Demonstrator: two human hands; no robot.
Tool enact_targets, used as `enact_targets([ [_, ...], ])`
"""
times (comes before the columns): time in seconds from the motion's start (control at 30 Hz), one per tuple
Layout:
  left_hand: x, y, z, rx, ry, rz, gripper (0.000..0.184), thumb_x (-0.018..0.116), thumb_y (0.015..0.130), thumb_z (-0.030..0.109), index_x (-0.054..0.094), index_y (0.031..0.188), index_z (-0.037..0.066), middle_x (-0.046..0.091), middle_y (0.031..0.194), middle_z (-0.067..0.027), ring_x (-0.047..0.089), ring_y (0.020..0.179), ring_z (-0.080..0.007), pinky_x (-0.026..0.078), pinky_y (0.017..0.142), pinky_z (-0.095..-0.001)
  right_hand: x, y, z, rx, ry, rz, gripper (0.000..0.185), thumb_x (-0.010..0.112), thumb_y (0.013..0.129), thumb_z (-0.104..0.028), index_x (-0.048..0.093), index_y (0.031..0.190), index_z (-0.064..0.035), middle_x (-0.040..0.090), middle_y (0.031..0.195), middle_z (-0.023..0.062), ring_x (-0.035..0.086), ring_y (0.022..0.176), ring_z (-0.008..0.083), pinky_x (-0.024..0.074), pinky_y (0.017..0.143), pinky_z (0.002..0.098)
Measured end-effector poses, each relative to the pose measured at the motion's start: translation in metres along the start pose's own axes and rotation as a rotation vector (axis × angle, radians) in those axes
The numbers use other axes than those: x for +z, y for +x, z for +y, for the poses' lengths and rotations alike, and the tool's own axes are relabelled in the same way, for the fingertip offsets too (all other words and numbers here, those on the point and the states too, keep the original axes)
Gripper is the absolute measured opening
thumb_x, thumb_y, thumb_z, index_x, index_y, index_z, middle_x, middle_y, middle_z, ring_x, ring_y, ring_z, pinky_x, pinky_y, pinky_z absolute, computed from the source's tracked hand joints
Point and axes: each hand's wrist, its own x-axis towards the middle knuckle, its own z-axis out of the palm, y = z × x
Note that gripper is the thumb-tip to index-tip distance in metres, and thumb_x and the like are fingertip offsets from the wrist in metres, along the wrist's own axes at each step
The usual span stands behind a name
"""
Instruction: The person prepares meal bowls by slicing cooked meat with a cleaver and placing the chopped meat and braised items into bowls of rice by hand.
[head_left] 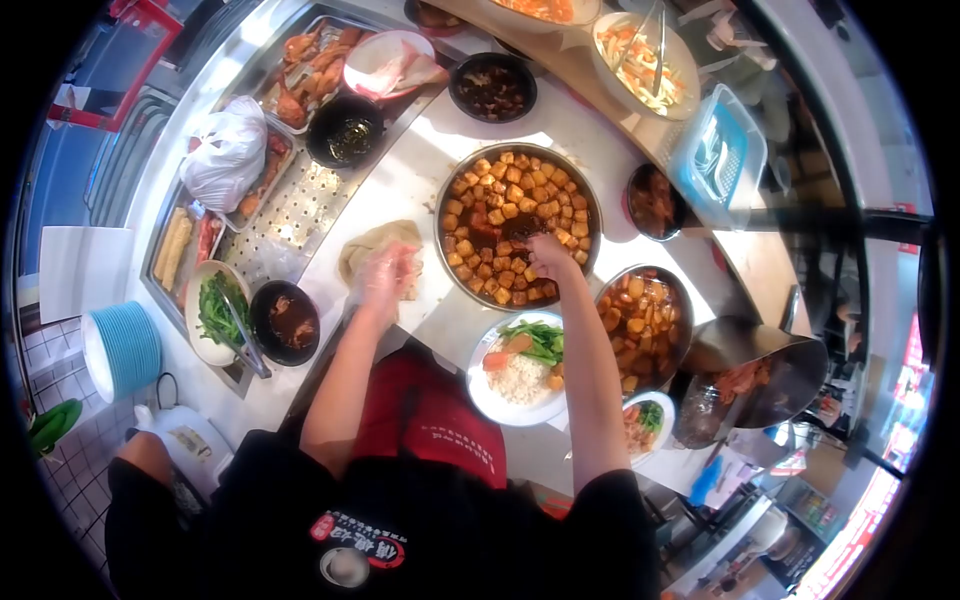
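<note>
At the far left we note a stack of blue plates point(125, 350), and to its right a white bowl point(190, 312) of greens point(214, 308) with tongs point(240, 325) lying across it. Above the bowl we find a knotted plastic bag point(222, 160); just beside the bowl, on its right, stands a dark bowl point(285, 356) of brown sauce. Next comes the left hand point(388, 282), raised over a tan cloth point(365, 252) on the white counter point(420, 130); its fingers are partly curled, and we cannot tell whether they grip the cloth or merely hang above it. Near the middle we see the large round pan point(596, 215) of browned cubes point(487, 270) in dark sauce, standing on the counter. Below it is a white plate point(515, 417) bearing rice point(520, 388) and leafy greens point(540, 340). The right hand point(548, 258) reaches inside the pan's rim, knuckles up and fingers bent among the cubes; we cannot tell what, if anything, it grasps. To the right of that forearm we observe a second pan point(690, 322) of brown chunks, with a smaller filled plate point(669, 427) below it. Farther right, a metal bowl point(800, 375) lies tilted, holding reddish pieces.
</note>
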Motion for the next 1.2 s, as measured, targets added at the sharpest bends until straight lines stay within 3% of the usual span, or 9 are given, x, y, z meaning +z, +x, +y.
enact_targets([
  [0.03, -0.004, 0.002, -0.001, 0.021, -0.004, 0.002, 0.024, 0.058, 0.094, 0.029, 0.069, 0.090, 0.008, 0.052, 0.067, 0.0030, 0.046, 0.057, -0.0063, 0.034, 0.050, -0.0202, -0.002, 0.006, -0.001, 0.267, 0.448, -0.109, 0.013, 0.039, 0.098, -0.015, 0.050, 0.099, -0.0086, 0.038, 0.057, -0.0016, 0.029, 0.041, 0.0095, 0.0205, 0.037, 0.0256],
  [0.07, -0.007, 0.004, -0.002, 0.043, -0.008, 0.003, 0.024, 0.058, 0.094, 0.028, 0.069, 0.090, 0.008, 0.052, 0.068, 0.0028, 0.047, 0.058, -0.0061, 0.035, 0.050, -0.0200, -0.004, -0.003, -0.008, 0.262, 0.446, -0.108, 0.013, 0.039, 0.098, -0.015, 0.050, 0.099, -0.0086, 0.038, 0.057, -0.0016, 0.029, 0.041, 0.0095, 0.0205, 0.037, 0.0256],
  [0.43, 0.003, -0.003, 0.000, 0.010, 0.026, 0.038, 0.025, 0.059, 0.094, 0.031, 0.069, 0.088, 0.009, 0.053, 0.068, 0.0037, 0.046, 0.059, -0.0059, 0.034, 0.052, -0.0198, -0.040, -0.059, 0.010, -0.042, 0.212, -0.258, 0.030, 0.041, 0.101, -0.010, 0.051, 0.130, -0.0068, 0.036, 0.059, -0.0062, 0.027, 0.044, 0.0053, 0.0196, 0.038, 0.0233],
  [0.87, 0.026, 0.004, -0.012, -0.008, 0.115, 0.013, 0.020, 0.057, 0.091, 0.030, 0.068, 0.089, 0.012, 0.051, 0.066, 0.0037, 0.041, 0.052, -0.0066, 0.030, 0.046, -0.0211, -0.051, -0.063, 0.032, -0.200, -0.011, -0.102, 0.033, 0.046, 0.099, -0.010, 0.055, 0.130, -0.0029, 0.042, 0.060, -0.0032, 0.035, 0.045, 0.0065, 0.0232, 0.040, 0.0242],
  [0.97, 0.028, 0.004, -0.011, -0.012, 0.116, -0.013, 0.021, 0.057, 0.090, 0.030, 0.068, 0.090, 0.012, 0.051, 0.066, 0.0036, 0.042, 0.052, -0.0066, 0.029, 0.045, -0.0213, -0.045, -0.034, 0.059, -0.445, -0.392, 0.050, 0.036, 0.045, 0.099, -0.012, 0.054, 0.132, -0.0037, 0.044, 0.061, -0.0026, 0.037, 0.046, 0.0078, 0.0256, 0.040, 0.0238],
  [1.07, 0.029, 0.003, -0.009, -0.014, 0.099, 0.012, 0.021, 0.057, 0.090, 0.031, 0.067, 0.090, 0.012, 0.051, 0.066, 0.0033, 0.041, 0.051, -0.0066, 0.028, 0.045, -0.0216, -0.030, -0.044, 0.066, -0.256, -0.191, 0.068, 0.032, 0.044, 0.099, -0.013, 0.055, 0.127, -0.0029, 0.042, 0.061, -0.0022, 0.037, 0.048, 0.0094, 0.0271, 0.040, 0.0236],
  [1.13, 0.032, 0.001, -0.004, -0.031, 0.097, 0.026, 0.022, 0.056, 0.091, 0.031, 0.067, 0.091, 0.012, 0.051, 0.066, 0.0035, 0.041, 0.052, -0.0065, 0.029, 0.045, -0.0214, -0.026, -0.070, 0.042, 0.152, 0.693, -0.016, 0.027, 0.039, 0.101, -0.014, 0.052, 0.123, -0.0028, 0.038, 0.061, -0.0027, 0.034, 0.047, 0.0093, 0.0262, 0.039, 0.0232],
  [1.17, 0.035, 0.002, -0.001, -0.043, 0.095, 0.044, 0.023, 0.055, 0.093, 0.031, 0.067, 0.091, 0.012, 0.051, 0.066, 0.0036, 0.042, 0.053, -0.0065, 0.029, 0.046, -0.0212, -0.024, -0.066, 0.040, 0.152, 0.695, -0.008, 0.027, 0.039, 0.101, -0.014, 0.052, 0.123, -0.0028, 0.038, 0.061, -0.0027, 0.034, 0.047, 0.0093, 0.0262, 0.039, 0.0232],
  [1.2, 0.037, 0.003, -0.001, -0.050, 0.094, 0.040, 0.023, 0.055, 0.093, 0.031, 0.067, 0.091, 0.012, 0.051, 0.066, 0.0036, 0.042, 0.053, -0.0065, 0.029, 0.046, -0.0212, -0.024, -0.060, 0.042, 0.202, 1.048, -0.103, 0.025, 0.037, 0.102, -0.013, 0.049, 0.121, -0.0031, 0.036, 0.061, -0.0032, 0.032, 0.047, 0.0086, 0.0239, 0.039, 0.0228],
])
